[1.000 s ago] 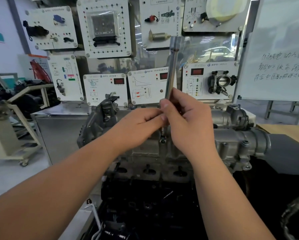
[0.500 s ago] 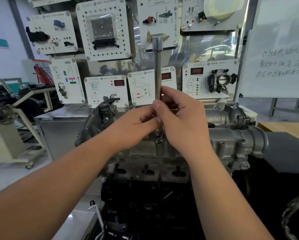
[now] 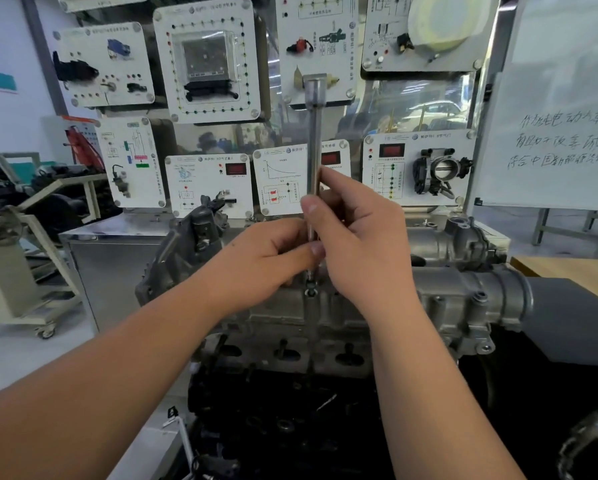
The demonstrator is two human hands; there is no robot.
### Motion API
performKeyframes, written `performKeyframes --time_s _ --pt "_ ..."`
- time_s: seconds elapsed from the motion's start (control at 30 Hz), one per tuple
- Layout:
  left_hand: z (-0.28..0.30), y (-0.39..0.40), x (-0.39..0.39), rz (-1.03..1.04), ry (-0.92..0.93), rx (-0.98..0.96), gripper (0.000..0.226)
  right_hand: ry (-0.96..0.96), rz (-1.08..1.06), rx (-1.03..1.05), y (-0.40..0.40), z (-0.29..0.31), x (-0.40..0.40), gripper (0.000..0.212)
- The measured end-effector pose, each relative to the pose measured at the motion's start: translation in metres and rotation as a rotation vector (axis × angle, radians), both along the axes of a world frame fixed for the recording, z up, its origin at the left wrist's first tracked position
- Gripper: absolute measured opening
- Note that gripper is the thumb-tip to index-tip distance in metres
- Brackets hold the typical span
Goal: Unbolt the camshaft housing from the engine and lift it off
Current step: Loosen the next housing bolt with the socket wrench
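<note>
Presently my right hand (image 3: 359,244) pinches the long steel extension bar (image 3: 313,150) between thumb and curled fingers, roughly at the lower third of its shaft. My left hand (image 3: 269,258) closes on the same bar just below, thumb tip touching the shaft and fingers curled under; the two hands touch each other at the bar. The bar stands close to upright, its square upper end in front of the instrument panels. Its thin lower end meets a bolt (image 3: 310,292) seated in the top edge of the camshaft housing (image 3: 457,292); whether the tip is fully engaged I cannot tell, since my fingers cover part of it.

The camshaft housing, a grey cast-metal part, lies across the top of the engine (image 3: 283,355), directly under both hands, extending to the right. Below it the engine falls into dark shadow. Behind stands a board of white training panels (image 3: 207,60), one carrying a throttle body (image 3: 441,171). A whiteboard (image 3: 564,109) with handwriting stands at the right, and a cream trolley (image 3: 10,271) at the left.
</note>
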State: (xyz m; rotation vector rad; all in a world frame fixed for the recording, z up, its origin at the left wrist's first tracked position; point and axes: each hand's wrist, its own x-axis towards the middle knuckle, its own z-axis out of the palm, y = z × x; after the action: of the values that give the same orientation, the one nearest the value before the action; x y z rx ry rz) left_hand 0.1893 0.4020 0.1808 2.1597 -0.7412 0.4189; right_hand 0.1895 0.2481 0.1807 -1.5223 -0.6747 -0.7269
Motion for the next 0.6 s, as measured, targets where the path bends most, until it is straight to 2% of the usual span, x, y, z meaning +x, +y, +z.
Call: performKeyframes --time_s 0.1,0.23,0.37,0.47,0.6 --pt "0.0017 0.0029 -0.002 -0.055 0.026 -0.043 0.022 -0.014 0.054 -0.043 -0.0014 -0.0003 -0.0016 0.045" --pt "0.0016 0.0017 -0.0019 -0.023 0.011 -0.006 0.014 -0.017 -0.002 -0.031 0.0067 -0.0052 -0.0009 0.042" --pt "0.0011 -0.004 -0.0029 0.031 -0.054 -0.009 0.027 -0.037 -0.104 -0.045 0.0056 -0.0079 0.002 0.034" --pt "0.0014 -0.0045 -0.0045 0.066 -0.021 -0.002 0.029 -0.023 -0.093 -0.034 0.0013 -0.0089 0.0055 0.032" --pt "0.0026 0.0022 -0.0072 0.008 0.072 -0.083 0.032 -0.03 -0.02 -0.038 -0.0004 -0.0095 0.0034 0.036"
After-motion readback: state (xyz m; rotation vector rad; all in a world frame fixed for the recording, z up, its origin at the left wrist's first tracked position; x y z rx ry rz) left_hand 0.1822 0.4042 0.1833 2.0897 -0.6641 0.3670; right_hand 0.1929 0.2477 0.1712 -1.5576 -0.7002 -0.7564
